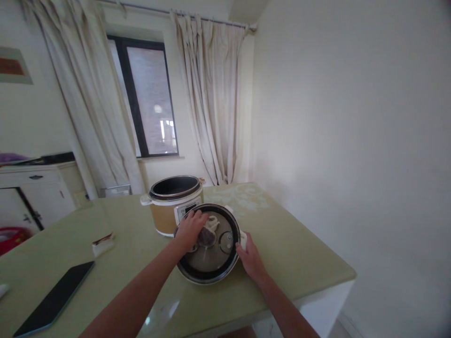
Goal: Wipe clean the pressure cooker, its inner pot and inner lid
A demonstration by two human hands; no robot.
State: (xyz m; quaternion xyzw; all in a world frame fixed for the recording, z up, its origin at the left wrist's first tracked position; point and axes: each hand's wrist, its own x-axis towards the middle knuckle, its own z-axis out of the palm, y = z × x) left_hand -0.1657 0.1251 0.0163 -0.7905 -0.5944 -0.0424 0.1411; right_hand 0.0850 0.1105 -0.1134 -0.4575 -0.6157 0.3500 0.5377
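on the bench (282,244), an open pot (162,217); just nearer, the round lid (207,265), tilted, underside showing, between both hands: right hand (251,258) gripping its edge, left hand (191,229) holding a cloth (207,237) against its middle.

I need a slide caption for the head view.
Left hand holds a cloth against the underside of a lid; right hand grips the lid, near an open cooker.

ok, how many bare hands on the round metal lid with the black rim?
2. The left hand holds a crumpled white and grey cloth against the lid; the right hand grips the white handle at its edge. No others show.
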